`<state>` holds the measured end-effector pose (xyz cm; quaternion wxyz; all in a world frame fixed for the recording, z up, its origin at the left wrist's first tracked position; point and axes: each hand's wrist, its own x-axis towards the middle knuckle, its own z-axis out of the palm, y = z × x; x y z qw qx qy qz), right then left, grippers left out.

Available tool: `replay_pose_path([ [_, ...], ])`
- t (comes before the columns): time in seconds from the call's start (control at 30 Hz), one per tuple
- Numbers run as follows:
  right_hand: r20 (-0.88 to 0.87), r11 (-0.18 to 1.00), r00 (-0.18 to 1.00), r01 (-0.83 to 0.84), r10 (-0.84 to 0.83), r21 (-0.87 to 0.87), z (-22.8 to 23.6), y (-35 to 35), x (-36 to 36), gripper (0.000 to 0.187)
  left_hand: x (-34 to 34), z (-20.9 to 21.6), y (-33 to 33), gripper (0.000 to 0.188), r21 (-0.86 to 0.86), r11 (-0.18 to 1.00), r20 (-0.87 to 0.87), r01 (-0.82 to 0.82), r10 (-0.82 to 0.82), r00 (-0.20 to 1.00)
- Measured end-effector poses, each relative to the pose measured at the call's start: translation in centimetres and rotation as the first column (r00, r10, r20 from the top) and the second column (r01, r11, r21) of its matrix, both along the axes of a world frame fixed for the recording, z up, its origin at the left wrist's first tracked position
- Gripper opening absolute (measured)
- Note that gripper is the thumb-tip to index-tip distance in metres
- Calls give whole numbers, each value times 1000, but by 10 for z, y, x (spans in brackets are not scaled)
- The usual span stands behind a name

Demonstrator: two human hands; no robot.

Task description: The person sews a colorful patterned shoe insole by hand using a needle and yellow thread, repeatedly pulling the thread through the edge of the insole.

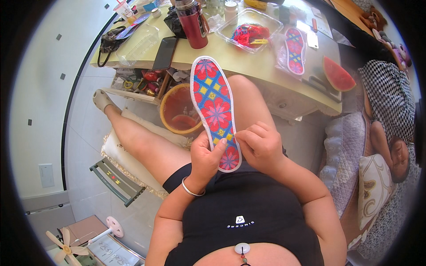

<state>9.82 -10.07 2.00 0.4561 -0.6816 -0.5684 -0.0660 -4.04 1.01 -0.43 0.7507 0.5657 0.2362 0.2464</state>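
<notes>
An embroidered insole with pink-red flowers, blue lattice, yellow diamonds and a white edge stands tilted over my lap, its wide end away from me. My left hand, a silver bangle at its wrist, grips the narrow end, the thumb lying across the pattern. At the right edge, beside the thumb, my right hand is closed in a pinch; whatever lies between its fingertips is too small to make out. On the table, a second insole with a similar pattern rests on clear plastic.
On the pale table are a clear tray of coloured yarn, a red thermos, a phone and a watermelon piece. Below are an open drawer and a bin. Another person lies at right.
</notes>
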Motion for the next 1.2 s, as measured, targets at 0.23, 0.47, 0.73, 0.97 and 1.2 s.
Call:
replay_pose_path([
  [0.23, 8, 1000, 1000, 15, -15, 12, -1, -1, 1, 8, 2, 4, -1, 20, 19, 1000, -14, -8, 8, 1000],
  [0.47, 44, 1000, 999, 7, -6, -11, -1, -1, 0, 9, 2, 5, -2, 21, 75, 997, -40, -3, 6, 999],
  [0.73, 193, 998, 981, -3, 14, -57, 0, 3, -3, 13, 6, 7, -6, 14, 387, 921, -115, -44, 96, 989],
  [0.97, 148, 1000, 989, 29, -29, -1, -5, 10, -2, 16, 6, 9, -2, 13, 464, 880, -103, -105, 171, 980],
  [1.2, 58, 1000, 998, -3, 4, -12, 2, 9, -2, 9, 4, 7, 0, 15, 478, 877, -73, -60, 107, 992],
])
